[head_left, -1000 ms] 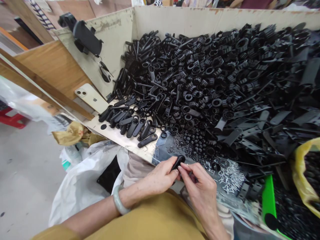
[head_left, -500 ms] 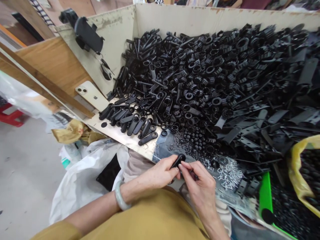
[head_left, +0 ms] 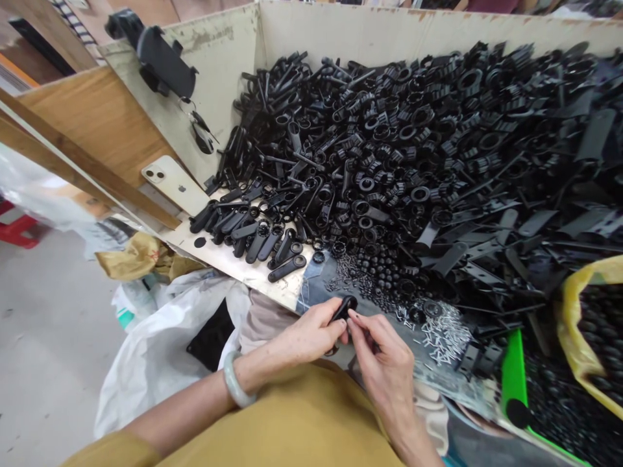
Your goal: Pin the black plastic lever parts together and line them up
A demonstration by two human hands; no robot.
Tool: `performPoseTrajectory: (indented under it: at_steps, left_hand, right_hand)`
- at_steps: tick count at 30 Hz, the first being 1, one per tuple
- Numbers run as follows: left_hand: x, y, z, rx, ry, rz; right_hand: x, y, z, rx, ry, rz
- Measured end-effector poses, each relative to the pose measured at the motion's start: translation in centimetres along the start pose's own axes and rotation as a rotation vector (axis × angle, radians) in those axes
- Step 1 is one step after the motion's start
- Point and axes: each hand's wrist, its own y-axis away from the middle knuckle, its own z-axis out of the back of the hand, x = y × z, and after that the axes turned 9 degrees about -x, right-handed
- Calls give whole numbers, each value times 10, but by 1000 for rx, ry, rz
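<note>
A black plastic arm with a rounded end (head_left: 347, 305) is held in my left hand (head_left: 316, 331), the thumb and fingers closed around it. My right hand (head_left: 382, 353) is pinched against the side of that end; whatever lies between its fingertips is too small or hidden to make out. Just beyond my hands are small black balls (head_left: 384, 272) and tiny dark pieces (head_left: 348, 275). Silver screws (head_left: 448, 334) lie in a heap to the right of my right hand. Several similar black arms (head_left: 287, 267) lie on the board to the left.
A large heap of black plastic parts (head_left: 370, 143) fills the walled bench. At the left stand a white phone (head_left: 172, 185) and a black phone holder (head_left: 165, 61). A white sack (head_left: 146, 363) hangs below. On the right are a green tray (head_left: 514, 370) and a yellow-rimmed bag (head_left: 569, 324).
The whole view has shifted slightly. Both hands stay together at the black plastic arm, with only a small shift of the right fingertips against its end.
</note>
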Motion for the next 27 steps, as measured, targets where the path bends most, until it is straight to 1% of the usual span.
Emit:
performPoseTrajectory:
  at_steps: [3, 8, 10, 11, 13, 17, 19, 20, 21, 23, 25, 27]
  left_hand:
    - [5, -3, 3, -24, -46, -12]
    - [3, -2, 7, -65, -174, -85]
    - [2, -2, 6, -69, -179, -99]
    - [3, -2, 6, -72, -167, -100]
    - [7, -3, 5, -80, -103, -87]
    - [16, -8, 4, -76, 66, -44]
    - [19, -8, 6, -70, 104, -37]
    - [20, -8, 6, -65, 113, -34]
    - [21, -7, 7, -61, 115, -31]
    - [21, -6, 8, -57, 104, -24]
    - [20, -5, 8, -62, 84, -15]
    - [20, -4, 8, -61, 76, -5]
  right_hand:
    - [-1, 1, 1, 19, 70, 84]
    - [-4, -3, 4, 2, 281, 350]
    - [-3, -5, 3, 3, 359, 408]
    - [-3, -6, 3, 17, 376, 407]
    - [-1, -8, 5, 77, 346, 345]
    - [1, -15, 18, 247, 133, 115]
    - [0, -18, 26, 269, 85, 29]
    - [-1, -18, 30, 264, 80, 12]
    - [-2, -18, 32, 258, 84, 16]
    - [-4, -16, 33, 265, 110, 77]
    - [-6, -12, 31, 287, 151, 155]
    - [-6, -8, 28, 292, 184, 176]
